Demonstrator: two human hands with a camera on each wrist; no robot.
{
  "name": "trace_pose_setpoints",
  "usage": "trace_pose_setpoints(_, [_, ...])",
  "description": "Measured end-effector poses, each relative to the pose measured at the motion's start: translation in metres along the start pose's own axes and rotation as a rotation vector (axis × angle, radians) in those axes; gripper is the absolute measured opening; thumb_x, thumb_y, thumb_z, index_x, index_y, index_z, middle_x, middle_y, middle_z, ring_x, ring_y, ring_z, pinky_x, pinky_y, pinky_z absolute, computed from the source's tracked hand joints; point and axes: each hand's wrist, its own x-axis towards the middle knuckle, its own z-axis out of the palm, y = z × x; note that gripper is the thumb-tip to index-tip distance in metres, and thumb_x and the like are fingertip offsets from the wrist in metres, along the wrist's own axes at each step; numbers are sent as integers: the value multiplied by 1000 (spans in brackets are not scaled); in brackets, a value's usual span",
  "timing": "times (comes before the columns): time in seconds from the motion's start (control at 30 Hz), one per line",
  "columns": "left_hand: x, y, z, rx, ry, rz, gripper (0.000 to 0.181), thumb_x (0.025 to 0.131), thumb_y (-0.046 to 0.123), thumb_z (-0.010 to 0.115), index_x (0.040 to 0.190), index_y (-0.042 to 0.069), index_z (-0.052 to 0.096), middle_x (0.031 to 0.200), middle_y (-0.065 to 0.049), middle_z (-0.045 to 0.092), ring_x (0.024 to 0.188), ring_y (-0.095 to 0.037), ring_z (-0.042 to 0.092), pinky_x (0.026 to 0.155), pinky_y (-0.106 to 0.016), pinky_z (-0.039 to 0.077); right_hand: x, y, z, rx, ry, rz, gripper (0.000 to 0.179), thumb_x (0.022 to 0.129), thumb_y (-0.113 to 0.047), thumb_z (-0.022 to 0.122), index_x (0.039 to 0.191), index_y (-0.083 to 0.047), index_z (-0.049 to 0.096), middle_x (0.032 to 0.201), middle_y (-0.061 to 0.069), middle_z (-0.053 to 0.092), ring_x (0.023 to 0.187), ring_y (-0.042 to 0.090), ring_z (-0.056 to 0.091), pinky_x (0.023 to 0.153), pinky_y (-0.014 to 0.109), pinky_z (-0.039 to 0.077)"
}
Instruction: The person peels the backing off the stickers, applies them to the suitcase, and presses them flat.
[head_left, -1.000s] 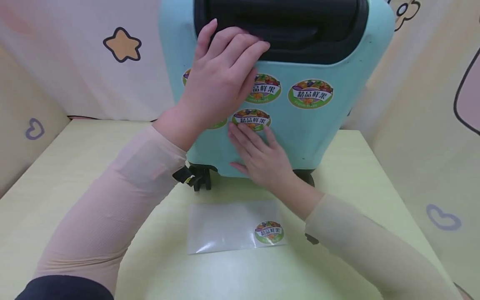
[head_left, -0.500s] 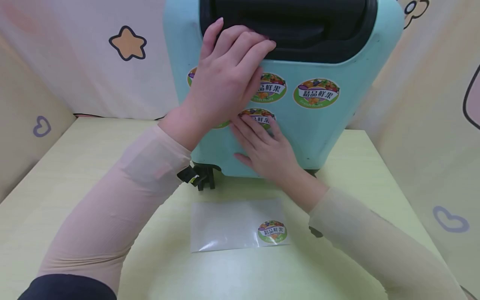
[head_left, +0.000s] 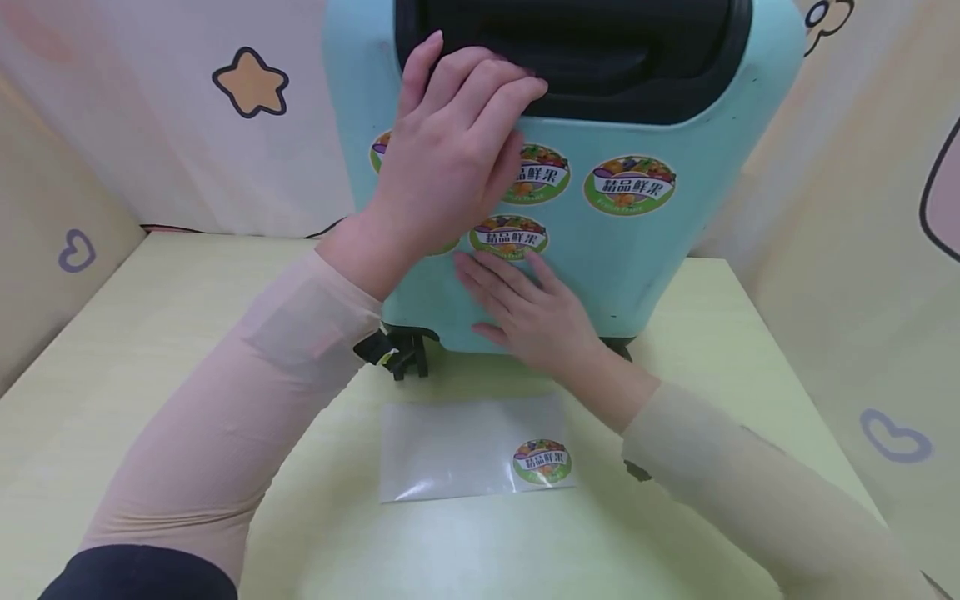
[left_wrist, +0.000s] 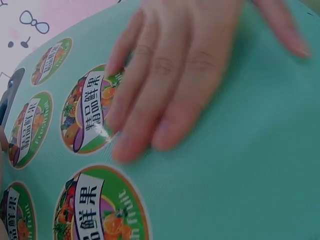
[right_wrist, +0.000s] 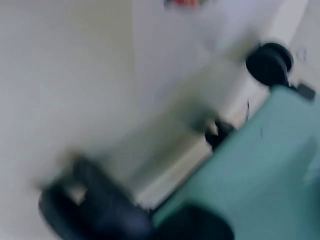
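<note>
A light-blue suitcase (head_left: pixel 592 258) with a black recessed panel (head_left: pixel 600 58) stands upright. My left hand (head_left: pixel 450 150) holds the panel's lower edge with bent fingers, its fingertips partly hidden. Below it, my right hand (head_left: pixel 536 312) rests on the shell with nearly straight fingers. Its fingertips lie at the lower edge of an oval fruit sticker (head_left: pixel 510 236). In the left wrist view, the right fingers (left_wrist: pixel 172 85) lie beside and partly over that sticker (left_wrist: pixel 82 117). Another fruit sticker (head_left: pixel 630 185) is stuck higher at the right; others are partly covered by the left hand.
On the pale yellow table (head_left: pixel 315 517) lies a glossy backing sheet (head_left: pixel 442 450) bearing one fruit sticker (head_left: pixel 542 462). A black caster wheel (head_left: pixel 408 354) shows under the suitcase. Patterned curtains (head_left: pixel 165 108) enclose the back and sides. The right wrist view is blurred.
My right fingers slid up over the lower sticker, then back down to its bottom edge, uncovering it again. The left hand keeps its place on the suitcase. The head view shifted slightly.
</note>
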Motion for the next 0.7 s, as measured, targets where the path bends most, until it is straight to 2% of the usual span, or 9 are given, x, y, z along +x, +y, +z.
trace_pose_setpoints(0.1, [0, 0, 1, -6, -7, 10, 36, 97, 17, 33, 119, 4, 58, 117, -9, 59, 114, -28, 45, 109, -44, 13, -18, 14, -6, -16, -5, 88, 64, 99, -51, 27, 150, -13, 18, 155, -6, -3, 141, 10, 5, 108, 45, 22])
trace_pose_setpoints(0.17, [0, 0, 1, -12, -7, 12, 36, 97, 17, 33, 119, 4, 58, 117, -10, 59, 114, -28, 45, 109, -44, 13, -31, 23, -11, -31, 18, 149, 63, 99, -51, 26, 149, -13, 23, 156, -6, 4, 140, 10, 11, 106, 48, 23])
trace_pose_setpoints(0.23, [0, 0, 2, -7, -7, 6, 36, 97, 18, 34, 119, 4, 58, 118, -10, 59, 114, -28, 45, 109, -44, 13, -39, 28, -18, -25, 21, 177, 62, 100, -49, 25, 146, -8, 30, 155, -1, 13, 139, 14, 18, 105, 52, 24])
trace_pose_setpoints(0.33, [-3, 1, 1, -2, -14, -11, 37, 97, 19, 34, 122, 3, 57, 122, -10, 58, 119, -28, 43, 110, -44, 12, -43, 24, -25, 75, -24, 151, 59, 101, -41, 29, 142, 0, 35, 151, 10, 26, 136, 24, 28, 104, 55, 25])
trace_pose_setpoints(0.43, [-10, 6, 0, -21, -36, -16, 38, 97, 19, 35, 126, 4, 55, 131, -11, 53, 128, -28, 37, 111, -45, 7, -53, 10, -31, 290, -70, 62, 51, 96, -27, 47, 135, 5, 43, 141, 18, 42, 128, 30, 40, 100, 52, 34])
trace_pose_setpoints(0.5, [-19, 12, 1, -73, -28, -2, 36, 96, 18, 40, 126, 4, 55, 135, -14, 49, 132, -29, 34, 111, -46, 7, -69, -4, -34, 455, -142, -15, 49, 88, -20, 60, 129, 5, 50, 131, 18, 51, 119, 30, 50, 94, 45, 42])
trace_pose_setpoints(0.6, [-42, 24, -1, -212, -8, 19, 29, 92, 12, 50, 118, 3, 61, 134, -18, 48, 130, -32, 37, 110, -47, 14, -94, -27, -42, 656, -366, -91, 53, 80, -21, 72, 124, 3, 57, 124, 15, 58, 112, 24, 57, 86, 35, 49])
trace_pose_setpoints(0.67, [-62, 36, -3, -332, -42, 10, 24, 89, 6, 55, 110, 1, 64, 128, -19, 53, 123, -31, 45, 107, -45, 25, -107, -38, -47, 726, -517, -99, 54, 80, -28, 72, 124, 1, 58, 126, 13, 57, 113, 22, 56, 85, 33, 49])
trace_pose_setpoints(0.7, [-73, 43, -4, -398, -88, -6, 22, 87, 5, 56, 107, 1, 64, 123, -18, 57, 118, -30, 49, 104, -42, 30, -111, -43, -49, 741, -571, -95, 54, 81, -30, 72, 124, 0, 58, 127, 13, 57, 114, 21, 55, 84, 32, 49])
